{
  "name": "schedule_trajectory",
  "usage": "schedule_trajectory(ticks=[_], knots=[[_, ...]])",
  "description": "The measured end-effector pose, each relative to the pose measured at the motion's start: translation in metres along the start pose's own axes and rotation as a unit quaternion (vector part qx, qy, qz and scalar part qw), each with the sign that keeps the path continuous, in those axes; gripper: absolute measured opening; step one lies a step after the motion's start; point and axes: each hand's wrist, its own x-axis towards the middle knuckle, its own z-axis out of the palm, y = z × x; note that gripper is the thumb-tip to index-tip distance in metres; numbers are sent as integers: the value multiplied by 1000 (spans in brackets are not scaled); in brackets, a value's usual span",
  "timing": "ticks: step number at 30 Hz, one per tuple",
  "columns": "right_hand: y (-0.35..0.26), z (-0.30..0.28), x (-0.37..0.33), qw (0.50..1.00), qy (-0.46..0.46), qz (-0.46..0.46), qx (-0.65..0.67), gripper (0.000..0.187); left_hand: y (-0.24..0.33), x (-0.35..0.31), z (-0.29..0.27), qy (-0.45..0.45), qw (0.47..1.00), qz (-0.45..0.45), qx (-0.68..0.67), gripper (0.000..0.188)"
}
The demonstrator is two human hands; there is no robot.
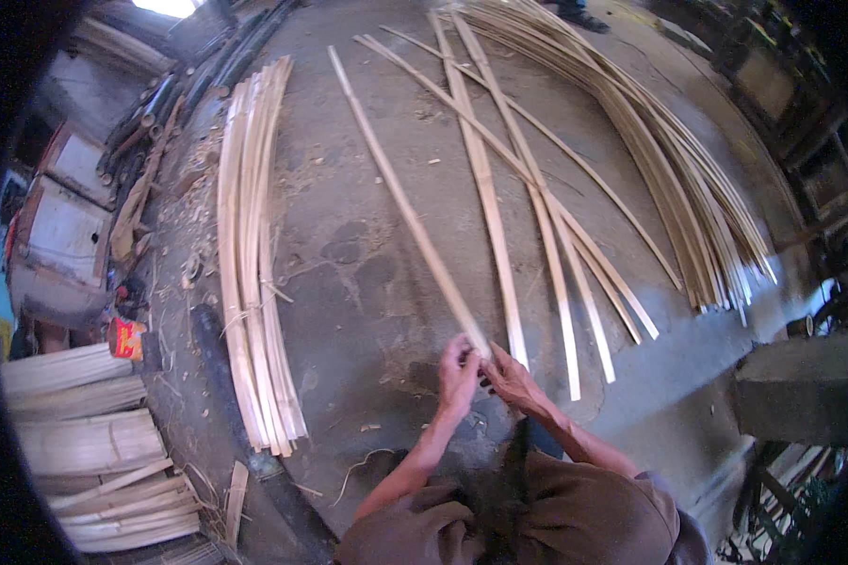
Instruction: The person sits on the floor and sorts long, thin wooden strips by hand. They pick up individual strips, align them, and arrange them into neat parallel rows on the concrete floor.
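A long, pale bamboo strip (405,209) slants away from me to the far left across the floor. Its near end sits between my two hands, which are close together in front of my body. My left hand (457,379) is closed on the strip from the left, with fingers curled near its end. From the right, my right hand (516,384) also grips the end; some of its fingers are hidden. Several loose bamboo strips (485,193) lie crossed on the floor just right of the held one.
A bundle of strips (245,273) lies to the left, and a larger curved bundle (650,151) at the far right. Stacked bamboo slats (89,443) and a red and yellow container (127,337) are at lower left. A concrete block (801,386) stands at right.
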Motion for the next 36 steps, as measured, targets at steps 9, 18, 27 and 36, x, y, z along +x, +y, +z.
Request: schedule_trajectory(ticks=[9, 18, 27, 36], knots=[[-53, -120, 21, 946, 197, 8, -259, 44, -4, -12, -54, -21, 999, -38, 25, 26], [-13, -325, 68, 844, 245, -117, -462, 39, 1, -61, -87, -28, 994, -99, 37, 22], [-3, -400, 114, 803, 196, -3, -563, 39, -4, -113, -132, -25, 985, -96, 142, 26], [117, -499, 124, 684, 306, -91, -656, 45, 2, -92, -172, 60, 959, 48, 272, 22]])
